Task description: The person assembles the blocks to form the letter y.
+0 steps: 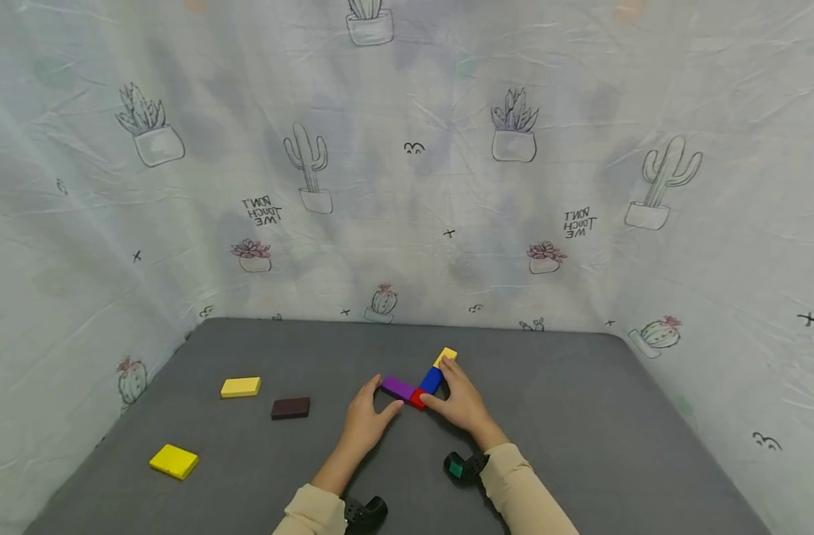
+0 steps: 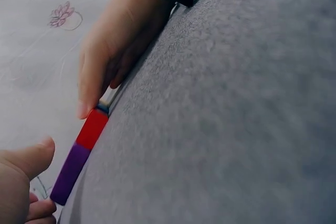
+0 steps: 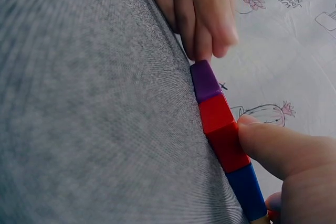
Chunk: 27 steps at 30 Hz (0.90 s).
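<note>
A purple block, a red block, a blue block and a yellow block lie joined in a bent line on the grey table. My left hand has its fingertips at the purple block's outer end, its thumb spread away from the block. With its thumb, my right hand touches the red block. The right fingers reach along the same side to where the blue block meets the yellow one. Neither hand wraps round a block.
Left of the hands, a dark brown block, a pale yellow block and a bright yellow block lie apart on the table. A patterned curtain encloses the back and sides.
</note>
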### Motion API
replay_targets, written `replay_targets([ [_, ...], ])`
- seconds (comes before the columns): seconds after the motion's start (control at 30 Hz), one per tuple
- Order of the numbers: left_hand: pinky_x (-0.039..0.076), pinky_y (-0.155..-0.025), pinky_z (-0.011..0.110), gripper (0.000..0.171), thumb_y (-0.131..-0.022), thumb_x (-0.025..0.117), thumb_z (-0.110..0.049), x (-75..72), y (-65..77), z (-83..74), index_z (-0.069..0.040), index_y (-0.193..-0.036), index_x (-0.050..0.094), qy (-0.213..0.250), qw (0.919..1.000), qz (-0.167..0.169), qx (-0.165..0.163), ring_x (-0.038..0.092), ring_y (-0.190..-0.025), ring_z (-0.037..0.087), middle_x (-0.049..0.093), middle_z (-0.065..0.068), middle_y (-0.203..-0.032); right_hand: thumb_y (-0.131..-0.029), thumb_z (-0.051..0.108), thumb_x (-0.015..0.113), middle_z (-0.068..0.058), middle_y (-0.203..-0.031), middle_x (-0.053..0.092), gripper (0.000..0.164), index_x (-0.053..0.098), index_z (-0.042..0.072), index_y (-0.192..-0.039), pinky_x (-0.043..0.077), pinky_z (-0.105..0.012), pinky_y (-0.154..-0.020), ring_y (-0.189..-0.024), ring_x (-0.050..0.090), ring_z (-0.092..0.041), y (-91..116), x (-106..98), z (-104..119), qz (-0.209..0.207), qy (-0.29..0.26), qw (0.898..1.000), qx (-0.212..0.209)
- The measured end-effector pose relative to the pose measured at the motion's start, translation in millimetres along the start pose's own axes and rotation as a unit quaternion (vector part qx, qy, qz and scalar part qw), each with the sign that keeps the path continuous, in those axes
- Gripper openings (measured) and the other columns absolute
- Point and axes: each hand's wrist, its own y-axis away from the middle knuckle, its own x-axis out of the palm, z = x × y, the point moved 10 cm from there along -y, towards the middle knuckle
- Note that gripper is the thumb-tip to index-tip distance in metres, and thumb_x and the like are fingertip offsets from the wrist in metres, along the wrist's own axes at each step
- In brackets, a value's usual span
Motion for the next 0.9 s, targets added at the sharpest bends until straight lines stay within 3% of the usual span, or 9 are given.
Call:
replay_targets([
  [0.33, 0.040, -0.101, 0.053, 0.060, -0.087, 0.069, -0.028, -9.9, 10.7, -3.9, 0.005, -0.132, 0.048, 0.002, 0.9997, 0.016, 0.020, 0.051, -0.121, 0.037, 0.058, 0.019, -0.128, -0.084, 0.047, 0.066, -0.019, -0.152, 0.031, 0.083, 0.037, -0.002, -0.144, 0.032, -0.055, -0.109, -0.141, 0.027, -0.038, 0, -3, -3, -0.002, -0.001, 1.000, 0.009],
  [0.43, 0.039, -0.102, 0.052, 0.058, -0.087, 0.068, -0.027, -14.6, 16.2, -0.3, 0.003, -0.133, 0.049, 0.013, 0.9997, 0.020, 0.011, 0.051, -0.123, 0.036, 0.059, 0.017, -0.127, -0.084, 0.049, 0.066, -0.018, -0.152, 0.031, 0.084, 0.037, -0.002, -0.144, 0.032, -0.055, -0.109, -0.141, 0.027, -0.037, 1, -1, -2, 0.003, -0.002, 1.000, 0.007],
  [0.67, 0.040, -0.103, 0.050, 0.054, -0.089, 0.066, -0.027, -32.8, 28.5, 9.4, 0.002, -0.132, 0.051, 0.040, 0.9988, 0.030, 0.003, 0.052, -0.123, 0.035, 0.060, 0.015, -0.127, -0.084, 0.047, 0.067, -0.019, -0.152, 0.030, 0.083, 0.037, -0.003, -0.143, 0.032, -0.055, -0.109, -0.141, 0.026, -0.038, 2, 0, -1, 0.004, -0.011, 1.000, 0.004],
  [0.9, 0.042, -0.102, 0.047, 0.048, -0.089, 0.066, -0.022, -55.1, 40.8, 12.7, 0.001, -0.129, 0.054, 0.021, 0.9997, 0.010, 0.003, 0.055, -0.122, 0.032, 0.063, 0.013, -0.124, -0.084, 0.045, 0.067, -0.019, -0.153, 0.028, 0.083, 0.035, -0.003, -0.144, 0.029, -0.056, -0.110, -0.142, 0.023, -0.038, 2, 0, 1, 0.012, -0.024, 1.000, 0.004],
])
